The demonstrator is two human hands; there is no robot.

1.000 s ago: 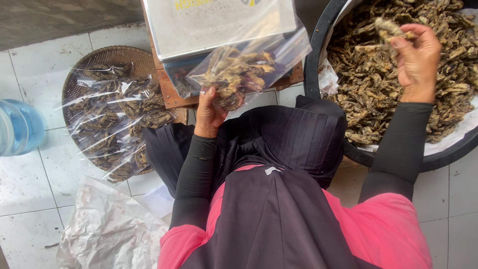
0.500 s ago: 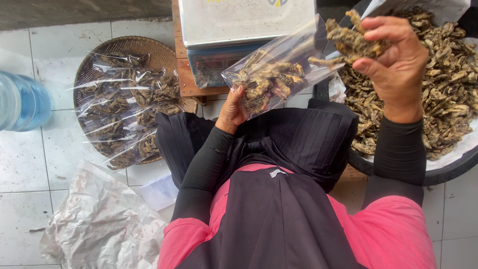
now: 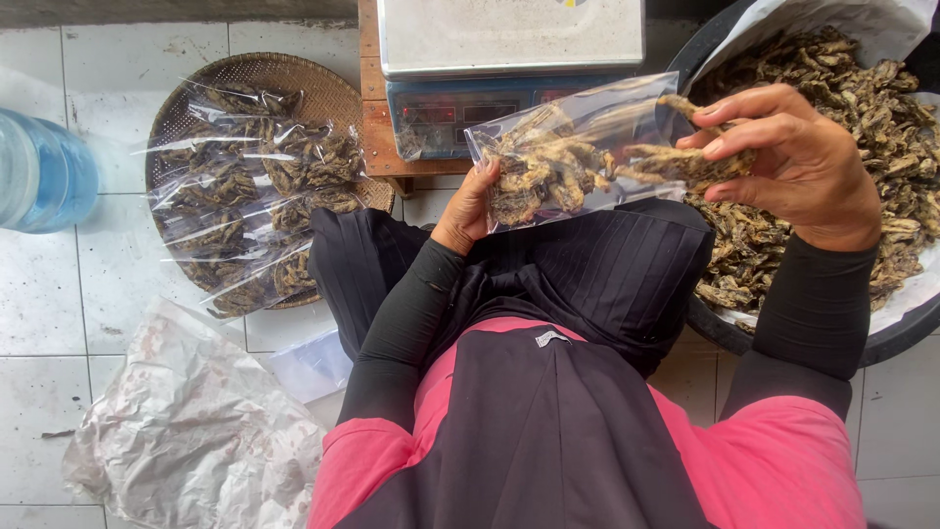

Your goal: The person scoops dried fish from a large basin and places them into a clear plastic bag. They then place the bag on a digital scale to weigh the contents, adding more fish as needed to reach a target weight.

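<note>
Your left hand (image 3: 468, 211) grips the lower end of a clear plastic bag (image 3: 573, 147), with the fingers closed around the plastic from below and the thumb side pressed against the bag's face. The bag lies tilted in the air above your lap, its open mouth turned toward your right hand (image 3: 798, 167). It is partly filled with dried brown pieces, which sit mostly in the end nearest your left hand.

Your right hand is closed around a small bundle of dried pieces (image 3: 685, 162), pinched between thumb and fingers. The bundle's tip sits at the bag's mouth, touching the plastic.

The large dark basin (image 3: 725, 328) stands on the floor at your right side. A white liner covers its inside, and loose dried pieces fill it to near the rim.

A digital scale (image 3: 509, 59) with a pale platform stands on a low wooden stand (image 3: 377, 127) directly ahead of you, behind the bag.

A round woven tray (image 3: 323, 88) lies on the tiled floor to your left front and carries a stack of filled clear bags (image 3: 255, 196). A blue water bottle (image 3: 44, 171) lies at the left edge of the floor. Crumpled white plastic sheeting (image 3: 186, 441) lies near your left knee.
</note>
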